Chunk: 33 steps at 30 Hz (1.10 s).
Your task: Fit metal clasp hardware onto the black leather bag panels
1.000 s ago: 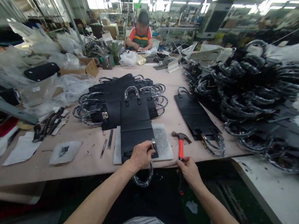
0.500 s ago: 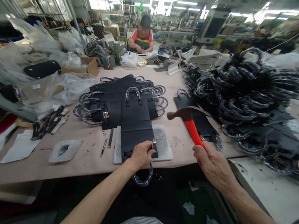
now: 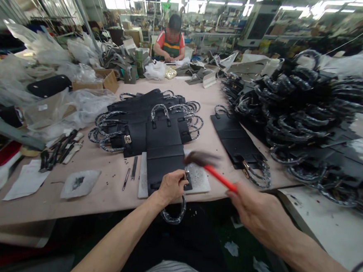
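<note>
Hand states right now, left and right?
Left hand: closed, pinching a small metal piece on the black panel.
Right hand: closed around the hammer, which is blurred.

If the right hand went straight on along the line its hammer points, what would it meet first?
Probably the small metal tool pinched upright by the left hand on the black bag panel; the right hand holds a blurred hammer, so depth is unsure.
</note>
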Motion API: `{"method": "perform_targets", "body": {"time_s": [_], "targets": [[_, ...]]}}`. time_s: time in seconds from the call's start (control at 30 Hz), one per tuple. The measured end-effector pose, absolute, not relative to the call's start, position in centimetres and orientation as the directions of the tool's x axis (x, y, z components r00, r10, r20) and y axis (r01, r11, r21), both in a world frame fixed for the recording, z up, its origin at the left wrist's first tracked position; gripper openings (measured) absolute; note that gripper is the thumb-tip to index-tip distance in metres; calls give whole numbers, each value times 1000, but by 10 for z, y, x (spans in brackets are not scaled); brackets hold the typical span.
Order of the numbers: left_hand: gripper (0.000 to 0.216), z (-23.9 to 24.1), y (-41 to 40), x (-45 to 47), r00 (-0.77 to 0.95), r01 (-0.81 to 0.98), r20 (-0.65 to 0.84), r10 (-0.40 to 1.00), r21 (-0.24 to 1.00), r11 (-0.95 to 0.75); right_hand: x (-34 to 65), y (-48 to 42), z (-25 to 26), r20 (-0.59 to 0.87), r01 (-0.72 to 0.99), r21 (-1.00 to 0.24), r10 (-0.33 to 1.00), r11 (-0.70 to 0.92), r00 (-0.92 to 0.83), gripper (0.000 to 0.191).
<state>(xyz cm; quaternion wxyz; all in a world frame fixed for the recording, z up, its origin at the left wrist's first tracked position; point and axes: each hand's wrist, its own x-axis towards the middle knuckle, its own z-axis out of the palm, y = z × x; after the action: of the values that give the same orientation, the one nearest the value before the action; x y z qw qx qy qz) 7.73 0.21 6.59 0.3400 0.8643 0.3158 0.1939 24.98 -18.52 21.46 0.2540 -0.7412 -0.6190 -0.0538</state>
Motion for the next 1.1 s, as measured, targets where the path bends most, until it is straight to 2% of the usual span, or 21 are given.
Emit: {"method": "perform_targets", "body": {"time_s": [0.07,0.1,0.13,0.2,0.27,0.33,0.43,0.5,0.57,0.67,0.77,0.87,0.97,1.03,1.1], "targets": [[10,66,2,77,730,417,121,673,700,-579,254,-183,214,197,954,-288,969,-86,147,46],[9,66,2,77,731,415,125,671,700,-581,256,-182,216,163,945,-303,971,-119,174,47],[9,66,2,77,730,410,130,671,703,-581,256,-181,220,185,929,-335,956,-158,229,47],[8,65,2,77,731,395,141,668,710,-582,255,-178,227,319,870,-428,861,-243,397,45],[9,65,2,77,729,398,138,671,711,-580,252,-178,227,392,839,-482,794,-253,465,44],[9,65,1,77,730,413,123,672,703,-578,253,-180,220,317,875,-426,868,-230,382,47],[8,66,1,77,737,425,112,666,689,-587,263,-185,204,102,927,-307,961,-216,258,48],[8,67,1,77,740,417,119,662,691,-591,276,-186,192,97,904,-324,940,-280,326,44],[9,68,1,77,739,412,124,662,694,-590,290,-183,172,92,854,-392,909,-342,407,42],[7,70,0,76,738,421,114,665,693,-585,307,-170,128,-56,769,-447,872,-458,487,41],[7,72,0,76,733,427,107,672,697,-577,314,-155,82,-168,719,-392,813,-574,558,37],[6,73,-1,76,730,434,100,676,695,-573,307,-144,57,-106,719,-318,777,-618,620,35],[5,72,-3,76,729,433,109,676,691,-578,288,-133,52,85,811,-287,829,-510,552,44],[5,70,-4,76,728,425,119,675,694,-581,270,-123,51,177,908,-310,921,-281,346,54],[8,66,-5,76,726,398,136,675,716,-573,251,-113,46,190,943,-328,975,-50,118,60]]}}
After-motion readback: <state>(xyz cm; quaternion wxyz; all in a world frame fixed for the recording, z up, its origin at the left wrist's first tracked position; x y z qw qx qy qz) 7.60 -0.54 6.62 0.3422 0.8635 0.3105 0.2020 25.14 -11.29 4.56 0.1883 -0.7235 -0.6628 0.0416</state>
